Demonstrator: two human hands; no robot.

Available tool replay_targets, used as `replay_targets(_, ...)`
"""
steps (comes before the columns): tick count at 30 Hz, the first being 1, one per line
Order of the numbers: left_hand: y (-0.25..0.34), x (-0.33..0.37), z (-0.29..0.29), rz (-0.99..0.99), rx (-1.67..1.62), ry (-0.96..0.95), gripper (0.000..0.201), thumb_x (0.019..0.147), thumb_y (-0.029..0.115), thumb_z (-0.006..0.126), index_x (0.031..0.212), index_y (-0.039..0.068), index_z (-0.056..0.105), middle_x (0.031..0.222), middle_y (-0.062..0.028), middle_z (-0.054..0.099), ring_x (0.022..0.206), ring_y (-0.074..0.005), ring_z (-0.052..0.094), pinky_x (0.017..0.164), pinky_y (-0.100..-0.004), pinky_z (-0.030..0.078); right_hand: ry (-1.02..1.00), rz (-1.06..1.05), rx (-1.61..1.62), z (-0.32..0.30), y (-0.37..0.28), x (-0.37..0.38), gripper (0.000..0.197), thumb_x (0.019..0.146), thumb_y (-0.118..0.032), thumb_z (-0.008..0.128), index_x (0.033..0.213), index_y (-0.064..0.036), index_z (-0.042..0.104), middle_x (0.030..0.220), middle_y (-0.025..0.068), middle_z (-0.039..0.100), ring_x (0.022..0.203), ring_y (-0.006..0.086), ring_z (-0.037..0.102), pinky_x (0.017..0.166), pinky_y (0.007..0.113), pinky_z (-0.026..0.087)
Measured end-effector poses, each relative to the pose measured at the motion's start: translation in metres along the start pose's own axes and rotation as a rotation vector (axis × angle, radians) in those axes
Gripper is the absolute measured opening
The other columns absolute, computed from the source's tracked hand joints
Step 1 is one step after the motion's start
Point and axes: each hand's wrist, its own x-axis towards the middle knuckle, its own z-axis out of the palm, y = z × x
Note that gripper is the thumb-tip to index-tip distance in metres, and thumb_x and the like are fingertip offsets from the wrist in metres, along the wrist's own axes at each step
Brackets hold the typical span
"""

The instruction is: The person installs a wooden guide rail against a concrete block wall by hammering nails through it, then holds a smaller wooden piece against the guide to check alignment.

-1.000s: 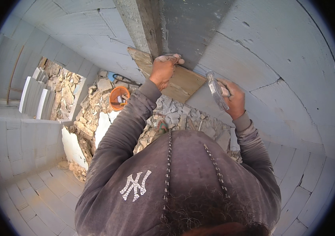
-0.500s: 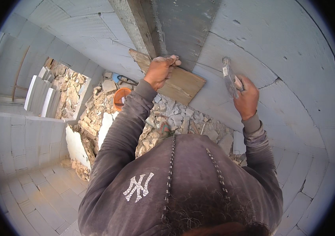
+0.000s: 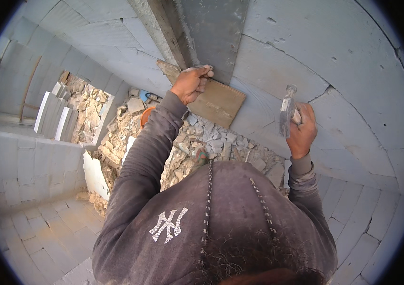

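My right hand (image 3: 303, 130) is wrapped round the handle of a hammer (image 3: 286, 111), its metal head raised in front of the pale block wall, apart from the board. My left hand (image 3: 190, 84) is closed in a pinch at the upper edge of a flat wooden board (image 3: 221, 104). What the fingertips hold is too small to make out. The board lies slantwise across the foot of a rough grey post (image 3: 166, 33) and a smooth dark grey panel (image 3: 216, 38).
Broken stone and block rubble (image 3: 216, 142) covers the ground below my hands. An orange bucket (image 3: 147, 117) shows partly behind my left sleeve. Left of it, a wall opening reveals stacked white slabs (image 3: 45, 114) and more rubble. A large white slab (image 3: 95, 173) leans lower left.
My right hand has drawn the hammer back toward me and slightly right, farther from my left hand. The left hand keeps its pinch at the board. The view has shifted a little.
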Motion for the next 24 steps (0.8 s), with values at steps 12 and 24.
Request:
replay_targets(12,0.002,0.009,-0.005,-0.065,-0.102,-0.066,0.017,0.111,0.022,0.051,0.115,0.010,0.063,0.098,0.0028,0.059,0.065,-0.0050,0.040,0.057,-0.0205,0.037,-0.226,0.190,0.564,0.134,-0.076,-0.008,0.026,0.102,-0.022,0.067,0.118,-0.0026,0.071,0.092,0.0111,0.071,0.083,0.0222,0.067,0.076,0.037,0.053)
replay_targets(24,-0.007,0.016,-0.005,0.046,-0.009,-0.049,0.027,0.112,0.017,0.042,0.121,-0.001,0.061,0.112,-0.0132,0.067,0.101,-0.0239,0.067,0.093,-0.0377,0.057,-0.040,0.297,0.673,0.238,-0.082,-0.016,0.024,0.093,-0.020,0.077,0.107,-0.0007,0.074,0.092,0.0199,0.075,0.082,0.0332,0.073,0.075,0.040,0.056)
